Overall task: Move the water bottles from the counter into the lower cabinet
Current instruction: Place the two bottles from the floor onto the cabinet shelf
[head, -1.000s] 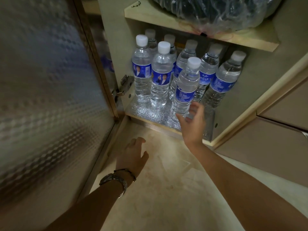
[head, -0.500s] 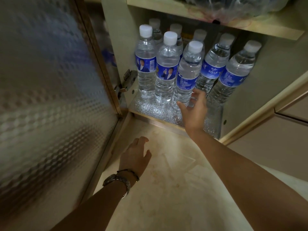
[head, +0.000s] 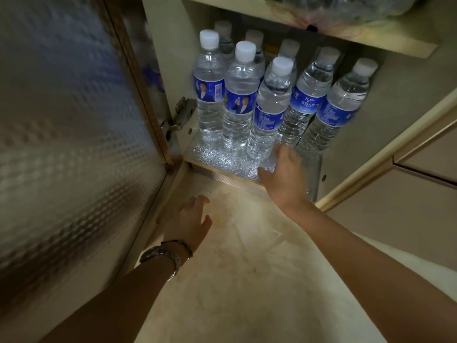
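Observation:
Several clear water bottles with blue labels and white caps stand upright on the lower cabinet's foil-lined floor (head: 212, 157). The front middle bottle (head: 269, 107) stands in the front row, between the other bottles (head: 238, 100). My right hand (head: 284, 174) is just in front of its base, fingers spread and blurred, holding nothing. I cannot tell whether the fingertips still touch the bottle. My left hand (head: 191, 224), with a watch on its wrist, hovers palm down and open over the floor in front of the cabinet.
The cabinet door (head: 69, 144) with patterned glass stands open on the left, its hinge (head: 180, 115) beside the bottles. A shelf (head: 346, 33) above them carries a plastic bag (head: 371, 8). Shut drawer fronts (head: 408, 194) lie to the right. Beige floor tiles (head: 247, 280) spread below.
My right hand set the front middle bottle upright in the front row, let go of it and drew back a little. My left hand has stayed over the floor.

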Action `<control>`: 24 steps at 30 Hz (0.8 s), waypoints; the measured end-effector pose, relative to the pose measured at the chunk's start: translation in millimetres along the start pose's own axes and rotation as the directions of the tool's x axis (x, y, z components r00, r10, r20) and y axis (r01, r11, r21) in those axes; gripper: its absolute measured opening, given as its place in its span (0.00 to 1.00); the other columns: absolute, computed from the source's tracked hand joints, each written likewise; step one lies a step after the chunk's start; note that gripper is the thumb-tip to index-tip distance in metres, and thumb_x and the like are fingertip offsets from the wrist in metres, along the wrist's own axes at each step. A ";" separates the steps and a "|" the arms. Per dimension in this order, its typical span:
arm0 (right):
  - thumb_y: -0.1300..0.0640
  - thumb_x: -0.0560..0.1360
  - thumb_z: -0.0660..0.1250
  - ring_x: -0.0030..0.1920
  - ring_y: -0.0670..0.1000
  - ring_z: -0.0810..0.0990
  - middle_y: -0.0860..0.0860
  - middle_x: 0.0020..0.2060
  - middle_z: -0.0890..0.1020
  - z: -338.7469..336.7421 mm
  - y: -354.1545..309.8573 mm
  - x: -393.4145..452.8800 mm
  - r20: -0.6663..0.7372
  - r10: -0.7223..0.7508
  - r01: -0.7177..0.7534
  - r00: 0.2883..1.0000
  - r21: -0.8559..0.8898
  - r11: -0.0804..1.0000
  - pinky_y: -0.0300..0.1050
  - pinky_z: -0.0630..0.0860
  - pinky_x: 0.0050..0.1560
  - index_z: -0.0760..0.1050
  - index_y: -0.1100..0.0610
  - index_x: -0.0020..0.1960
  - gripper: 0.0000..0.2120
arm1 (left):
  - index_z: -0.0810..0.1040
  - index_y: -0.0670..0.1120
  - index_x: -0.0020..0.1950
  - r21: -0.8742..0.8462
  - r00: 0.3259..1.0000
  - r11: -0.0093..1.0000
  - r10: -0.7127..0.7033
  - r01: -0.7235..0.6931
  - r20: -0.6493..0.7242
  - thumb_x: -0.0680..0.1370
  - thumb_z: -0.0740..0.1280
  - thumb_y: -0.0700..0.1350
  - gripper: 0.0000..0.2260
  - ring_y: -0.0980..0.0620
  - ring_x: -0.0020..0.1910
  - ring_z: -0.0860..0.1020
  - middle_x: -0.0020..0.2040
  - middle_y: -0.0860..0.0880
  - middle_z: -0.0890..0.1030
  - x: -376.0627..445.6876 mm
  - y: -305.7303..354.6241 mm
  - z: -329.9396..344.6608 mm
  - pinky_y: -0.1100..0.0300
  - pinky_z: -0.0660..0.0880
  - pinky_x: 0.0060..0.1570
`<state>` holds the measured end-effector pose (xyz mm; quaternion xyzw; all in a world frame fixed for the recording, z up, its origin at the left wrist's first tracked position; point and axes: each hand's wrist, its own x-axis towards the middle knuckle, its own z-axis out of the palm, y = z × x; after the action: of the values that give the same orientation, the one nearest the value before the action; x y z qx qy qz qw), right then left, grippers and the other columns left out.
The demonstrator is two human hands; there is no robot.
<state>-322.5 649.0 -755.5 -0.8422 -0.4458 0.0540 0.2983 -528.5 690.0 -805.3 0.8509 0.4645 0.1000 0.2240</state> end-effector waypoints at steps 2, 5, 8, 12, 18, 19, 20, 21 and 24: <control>0.58 0.71 0.69 0.53 0.59 0.75 0.57 0.51 0.76 -0.5 7.2 -12.5 0.070 -0.139 0.151 0.988 -0.219 0.964 0.51 0.71 0.50 0.72 0.59 0.56 0.15 | 0.71 0.47 0.62 0.035 1.000 0.999 0.004 -0.003 -0.022 0.75 0.65 0.44 0.16 0.43 0.53 0.75 0.57 0.46 0.76 2.3 -0.4 1.4 0.58 0.66 0.41; 0.57 0.67 0.71 0.47 0.60 0.77 0.57 0.45 0.77 3.5 15.9 -23.4 0.134 -0.226 0.260 0.965 -0.375 0.890 0.52 0.74 0.46 0.74 0.59 0.51 0.14 | 0.75 0.45 0.57 0.097 0.998 0.994 0.059 -0.056 -0.030 0.71 0.69 0.41 0.15 0.41 0.47 0.77 0.51 0.45 0.78 7.4 0.7 5.0 0.55 0.71 0.38; 0.56 0.66 0.73 0.45 0.60 0.77 0.57 0.43 0.77 4.8 22.0 -25.7 0.181 -0.228 0.285 0.957 -0.420 0.862 0.51 0.74 0.43 0.75 0.59 0.49 0.15 | 0.78 0.46 0.49 0.260 0.982 0.948 0.187 -0.180 -0.002 0.62 0.75 0.41 0.17 0.43 0.39 0.79 0.43 0.47 0.80 11.4 -2.7 13.6 0.55 0.74 0.33; 0.56 0.67 0.72 0.47 0.60 0.77 0.57 0.45 0.77 -6.9 19.5 -22.4 0.257 -0.211 0.310 0.943 -0.453 0.836 0.51 0.74 0.45 0.75 0.58 0.49 0.13 | 0.78 0.46 0.48 0.340 0.976 0.915 0.205 -0.216 0.070 0.59 0.76 0.41 0.18 0.43 0.38 0.79 0.41 0.47 0.79 10.2 -2.6 13.0 0.54 0.74 0.32; 0.52 0.73 0.66 0.61 0.60 0.72 0.58 0.57 0.76 -53.2 -6.0 -31.9 0.420 -0.068 0.283 0.905 -0.475 0.833 0.53 0.69 0.58 0.70 0.59 0.63 0.20 | 0.77 0.44 0.46 0.281 0.988 0.953 0.083 -0.116 0.127 0.61 0.72 0.41 0.14 0.41 0.37 0.78 0.39 0.43 0.78 -6.7 29.5 -25.5 0.53 0.73 0.32; 0.52 0.73 0.66 0.61 0.60 0.72 0.58 0.58 0.75 -59.8 -9.9 -35.0 0.444 -0.057 0.291 0.894 -0.478 0.829 0.53 0.70 0.57 0.70 0.59 0.63 0.20 | 0.77 0.44 0.46 0.270 0.987 0.954 0.093 -0.127 0.134 0.62 0.69 0.42 0.13 0.41 0.36 0.78 0.40 0.43 0.78 -11.3 37.2 -35.2 0.53 0.72 0.31; 0.52 0.74 0.65 0.61 0.60 0.72 0.58 0.58 0.75 -66.3 -14.5 -37.9 0.462 -0.047 0.294 0.885 -0.479 0.827 0.52 0.70 0.56 0.70 0.58 0.62 0.20 | 0.77 0.44 0.46 0.274 0.984 0.951 0.108 -0.145 0.145 0.63 0.68 0.42 0.13 0.42 0.36 0.78 0.39 0.43 0.78 -16.3 44.3 -45.3 0.54 0.72 0.31; 0.52 0.74 0.65 0.60 0.60 0.73 0.58 0.58 0.76 -73.3 -19.7 -40.7 0.474 -0.042 0.297 0.879 -0.478 0.826 0.51 0.71 0.55 0.70 0.59 0.62 0.19 | 0.77 0.44 0.46 0.277 0.983 0.949 0.114 -0.151 0.146 0.63 0.68 0.42 0.13 0.41 0.36 0.78 0.40 0.43 0.78 -21.6 51.0 -56.1 0.54 0.72 0.31; 0.52 0.74 0.65 0.57 0.59 0.74 0.58 0.55 0.76 -100.7 -42.1 -51.9 0.532 -0.014 0.310 0.847 -0.472 0.826 0.50 0.72 0.52 0.70 0.59 0.61 0.18 | 0.76 0.42 0.51 0.221 0.985 0.973 0.028 -0.066 0.172 0.67 0.69 0.40 0.13 0.39 0.44 0.77 0.45 0.41 0.78 -37.4 73.9 -95.1 0.50 0.73 0.38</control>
<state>-347.8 580.5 -659.3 -0.8044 -0.5772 0.1188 -0.0756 -529.9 651.6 -685.2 0.8871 0.4319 -0.0201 0.1616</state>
